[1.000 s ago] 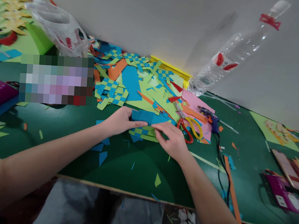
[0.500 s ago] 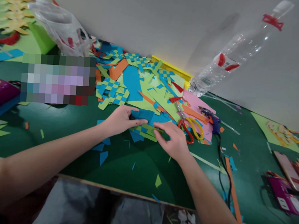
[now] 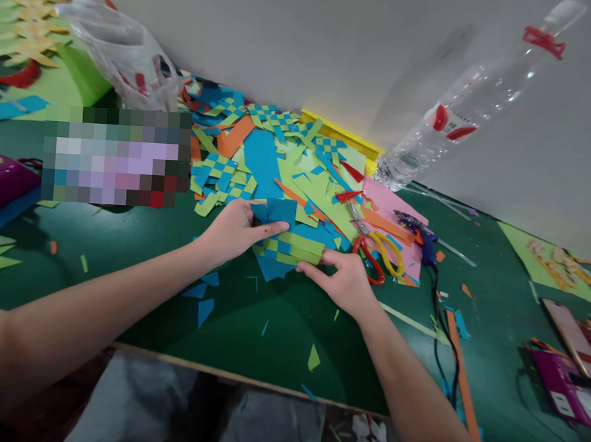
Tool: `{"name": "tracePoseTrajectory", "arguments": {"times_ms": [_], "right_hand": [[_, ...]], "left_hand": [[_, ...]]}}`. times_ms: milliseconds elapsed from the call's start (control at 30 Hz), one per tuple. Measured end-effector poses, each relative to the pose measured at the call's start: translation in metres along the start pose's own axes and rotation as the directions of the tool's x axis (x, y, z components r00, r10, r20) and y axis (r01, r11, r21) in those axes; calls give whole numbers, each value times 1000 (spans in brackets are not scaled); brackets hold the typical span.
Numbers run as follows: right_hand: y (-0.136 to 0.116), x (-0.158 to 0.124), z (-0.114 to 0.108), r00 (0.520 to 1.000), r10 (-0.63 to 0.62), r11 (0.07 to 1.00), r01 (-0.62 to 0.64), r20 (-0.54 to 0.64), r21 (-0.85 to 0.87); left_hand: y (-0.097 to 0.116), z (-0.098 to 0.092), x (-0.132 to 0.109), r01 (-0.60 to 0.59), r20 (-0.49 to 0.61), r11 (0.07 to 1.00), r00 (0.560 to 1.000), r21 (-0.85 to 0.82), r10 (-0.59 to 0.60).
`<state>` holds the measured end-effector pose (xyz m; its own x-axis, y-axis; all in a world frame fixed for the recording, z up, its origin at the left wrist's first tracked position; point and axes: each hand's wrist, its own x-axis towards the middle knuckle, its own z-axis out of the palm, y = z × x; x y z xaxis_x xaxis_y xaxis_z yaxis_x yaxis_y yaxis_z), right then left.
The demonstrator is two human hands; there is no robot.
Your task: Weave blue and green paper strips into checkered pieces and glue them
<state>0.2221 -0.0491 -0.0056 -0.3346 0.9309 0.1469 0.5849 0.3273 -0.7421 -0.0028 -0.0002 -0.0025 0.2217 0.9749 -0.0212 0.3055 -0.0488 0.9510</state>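
Evidently the left hand (image 3: 232,230) does the steadying: its thumb presses across a blue paper piece (image 3: 282,210) with the fingers behind, a closed pinch that probably keeps the layers from slipping. Just below that thumb, in front of the wearer, is a woven green-and-blue paper strip (image 3: 298,249); whether the 2 pieces are joined, I cannot tell. The right hand (image 3: 333,269) is at the strip's right end, thumb and forefinger slightly parted, the forefinger touching the green edge; whether it grips, I cannot tell.

On the worktop (image 3: 278,340), the scissors (image 3: 392,253) lie just beyond the right hand, handles towards the wearer, presumably for easy reach. The glue gun (image 3: 427,246) rests partly over a pink sheet (image 3: 388,192) (perhaps to catch drips).

As for writing, the clear bottle (image 3: 462,111) by the wall bears a white label with 2 red shapes, its print too small to read. The plastic bag (image 3: 111,43) carries red marks, also unreadable, and the purple object (image 3: 3,173) at far left has a gold oval without legible lettering.
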Motion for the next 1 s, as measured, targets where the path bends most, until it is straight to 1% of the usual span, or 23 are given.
{"name": "tracePoseTrajectory", "arguments": {"times_ms": [100, 200, 267, 300, 367, 400, 467, 533, 567, 667, 800, 900, 1000], "right_hand": [[-1, 0, -2, 1000, 4, 1000, -4, 18, 16], [-2, 1, -3, 1000, -22, 1000, 22, -4, -1], [-2, 1, -3, 998, -42, 998, 40, -50, -46], [-2, 1, -3, 996, -55, 996, 49, -77, -73], [-1, 1, -3, 989, -86, 991, 73, -121, -113], [-1, 1, -3, 985, -105, 988, 89, -138, -123], [0, 0, -2, 976, -150, 983, 129, -161, -131], [0, 0, -2, 965, -195, 972, 167, -173, -164], [0, 0, -2, 960, -216, 964, 181, -177, -194], [1, -1, -1, 949, -267, 934, 210, -171, -290], [4, -1, 0, 935, -314, 915, 252, -165, -317], [5, -1, 0, 934, -311, 917, 247, -173, -313], [5, -1, 0, 945, -275, 928, 213, -176, -306]], "left_hand": [[2, 1, -1, 0, -11, 1000, 1000, -8, -1], [1, 3, 0, 28, 12, 987, 1000, -156, -26], [0, 3, 1, 34, 17, 961, 999, -274, -30], [-1, 4, 1, 36, 11, 954, 999, -299, -34], [-2, 3, 1, 50, -6, 965, 999, -257, -54], [-2, 3, 1, 62, 7, 973, 998, -220, -62], [-1, 3, 0, 80, 86, 980, 994, -184, -65], [-1, 4, -1, 68, 163, 976, 986, -208, -33], [-1, 5, -2, 54, 182, 974, 983, -220, -14], [-2, 6, -2, 12, 191, 980, 981, -199, 26], [-5, 6, -1, -21, 213, 992, 976, -122, 47], [-5, 5, 0, -34, 209, 995, 976, -92, 52], [-5, 4, -1, -43, 193, 997, 980, -60, 53]]}}
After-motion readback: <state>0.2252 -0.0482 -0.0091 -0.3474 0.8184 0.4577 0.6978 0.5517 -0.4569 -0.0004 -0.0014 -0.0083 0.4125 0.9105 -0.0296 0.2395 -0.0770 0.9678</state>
